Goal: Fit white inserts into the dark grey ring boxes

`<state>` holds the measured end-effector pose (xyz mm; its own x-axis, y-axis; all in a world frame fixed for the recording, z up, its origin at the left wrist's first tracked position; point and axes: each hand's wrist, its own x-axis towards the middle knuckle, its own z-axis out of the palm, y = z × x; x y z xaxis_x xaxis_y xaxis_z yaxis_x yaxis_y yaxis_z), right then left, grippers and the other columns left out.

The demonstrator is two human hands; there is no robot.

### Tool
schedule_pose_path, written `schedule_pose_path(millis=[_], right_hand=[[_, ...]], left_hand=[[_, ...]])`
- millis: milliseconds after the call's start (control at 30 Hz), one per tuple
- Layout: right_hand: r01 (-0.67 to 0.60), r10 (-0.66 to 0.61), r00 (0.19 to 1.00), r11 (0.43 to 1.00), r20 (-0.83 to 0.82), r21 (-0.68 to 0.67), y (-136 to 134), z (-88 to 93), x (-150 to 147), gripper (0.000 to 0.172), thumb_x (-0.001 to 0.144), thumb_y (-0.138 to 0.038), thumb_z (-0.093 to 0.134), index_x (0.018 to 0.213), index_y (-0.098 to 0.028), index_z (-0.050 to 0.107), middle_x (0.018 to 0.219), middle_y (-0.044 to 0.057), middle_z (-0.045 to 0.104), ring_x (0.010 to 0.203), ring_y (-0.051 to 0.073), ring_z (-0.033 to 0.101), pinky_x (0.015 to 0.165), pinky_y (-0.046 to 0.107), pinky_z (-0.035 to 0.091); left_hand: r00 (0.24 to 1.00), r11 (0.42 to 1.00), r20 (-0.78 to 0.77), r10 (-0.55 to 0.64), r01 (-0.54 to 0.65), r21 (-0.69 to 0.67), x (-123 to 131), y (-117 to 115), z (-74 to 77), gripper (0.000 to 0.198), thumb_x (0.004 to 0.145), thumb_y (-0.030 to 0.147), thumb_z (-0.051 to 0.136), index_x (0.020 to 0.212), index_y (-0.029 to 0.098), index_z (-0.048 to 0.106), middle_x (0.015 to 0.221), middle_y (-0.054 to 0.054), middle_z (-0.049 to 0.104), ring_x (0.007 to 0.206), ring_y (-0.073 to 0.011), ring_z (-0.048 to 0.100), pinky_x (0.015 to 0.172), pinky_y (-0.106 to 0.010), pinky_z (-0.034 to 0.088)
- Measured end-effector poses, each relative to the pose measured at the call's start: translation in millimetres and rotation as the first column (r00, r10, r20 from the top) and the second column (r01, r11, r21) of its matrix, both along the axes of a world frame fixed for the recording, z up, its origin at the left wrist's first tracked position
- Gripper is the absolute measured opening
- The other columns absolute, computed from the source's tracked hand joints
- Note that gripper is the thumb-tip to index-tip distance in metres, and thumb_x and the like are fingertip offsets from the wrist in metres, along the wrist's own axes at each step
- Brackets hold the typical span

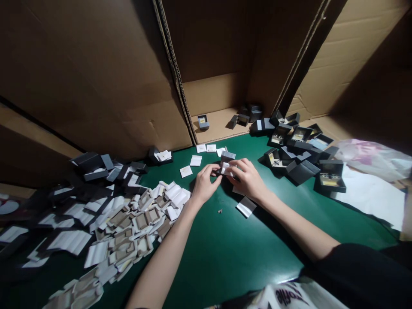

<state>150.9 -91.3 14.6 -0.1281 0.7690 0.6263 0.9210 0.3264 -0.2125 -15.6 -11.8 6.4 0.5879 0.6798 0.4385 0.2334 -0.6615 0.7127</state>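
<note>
Our left hand and right hand grip a small box — its contents half-hidden. Seemingly fitted boxes sit at two o'clock; loose inserts remain at eight.

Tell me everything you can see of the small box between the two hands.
The small box looks dark, with a greyish panel raised at its back like an open lid and something white lower down. It could be coated card or plastic. It is at or just above the green table. The left hand holds its left side; the right hand covers its right part, hiding much.
</note>
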Motion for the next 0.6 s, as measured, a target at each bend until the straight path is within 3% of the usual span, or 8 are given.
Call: schedule_pose_path(millis=[367,600], right_hand=[[0.031,-0.029,0.999,0.995,0.019,-0.098,-2.9,-2.4,-9.6,0.021,0.092,-0.022,0.052,0.111,-0.016,0.059,0.107,0.012,0.063,0.092,0.025,0.051,0.076,0.039,0.048],[0.017,-0.027,0.988,0.997,-0.151,-0.07,-1.1,-8.8,-9.1,0.022,0.095,-0.02,0.044,0.115,-0.019,0.052,0.113,0.012,0.056,0.097,0.022,0.056,0.078,0.035,0.052]], left_hand=[[0.999,0.999,-0.005,-0.038,0.038,0.016,0.2,-2.0,1.5,0.025,0.081,0.009,0.055,0.104,0.018,0.058,0.109,-0.007,0.062,0.092,-0.0158,0.061,0.078,-0.028,0.055],[1.0,1.0,0.03,-0.006,0.007,-0.021,1.2,-0.3,-0.7,0.018,0.086,0.013,0.052,0.101,0.017,0.061,0.107,-0.007,0.062,0.093,-0.0152,0.061,0.076,-0.026,0.055]])
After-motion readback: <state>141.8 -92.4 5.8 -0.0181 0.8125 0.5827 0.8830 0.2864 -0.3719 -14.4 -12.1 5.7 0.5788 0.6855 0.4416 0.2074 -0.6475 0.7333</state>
